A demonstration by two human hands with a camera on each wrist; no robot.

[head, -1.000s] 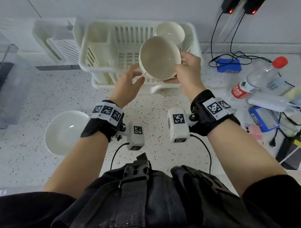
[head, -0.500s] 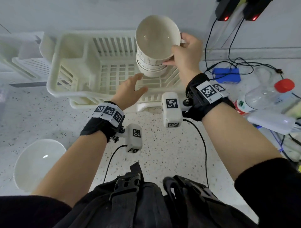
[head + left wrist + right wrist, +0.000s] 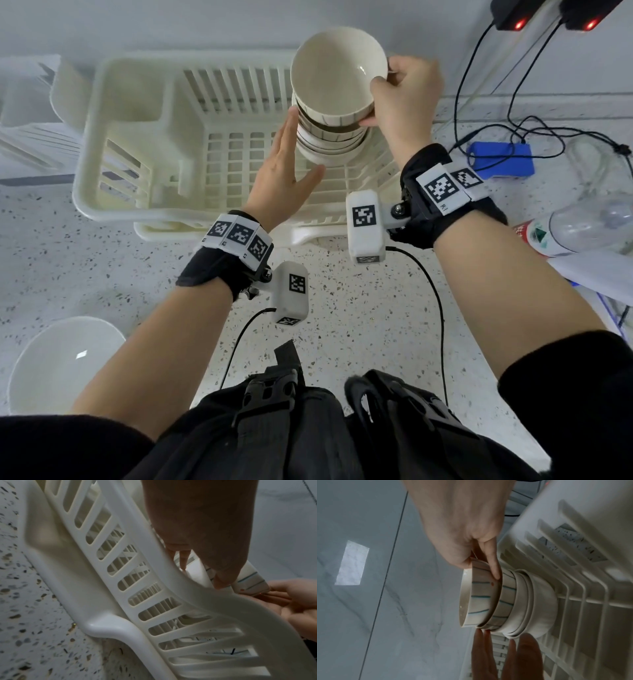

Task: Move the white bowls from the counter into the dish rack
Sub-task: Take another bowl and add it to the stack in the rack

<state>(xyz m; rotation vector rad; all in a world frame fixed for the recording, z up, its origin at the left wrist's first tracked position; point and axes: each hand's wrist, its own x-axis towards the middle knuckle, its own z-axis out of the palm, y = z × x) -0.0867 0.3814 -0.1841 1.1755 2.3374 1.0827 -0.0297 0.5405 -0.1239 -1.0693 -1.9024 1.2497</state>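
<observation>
My right hand [image 3: 404,99] pinches the top bowl [image 3: 337,82] by its rim, thumb inside, seated on the stack [image 3: 329,140] in the rack [image 3: 144,144] at its 2 o'clock corner. My left hand [image 3: 284,171], fingers straight, lies against the stack's 9 o'clock side. Another bowl [image 3: 58,363] sits on the counter [image 3: 342,325] at 7 o'clock.

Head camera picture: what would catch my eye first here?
Probably the stack of white ceramic bowls in the cream plastic dish rack, with the right hand gripping the striped top bowl by its rim. The left hand stands open beside the stack. Another wide white bowl waits on the speckled counter, lower left.
</observation>
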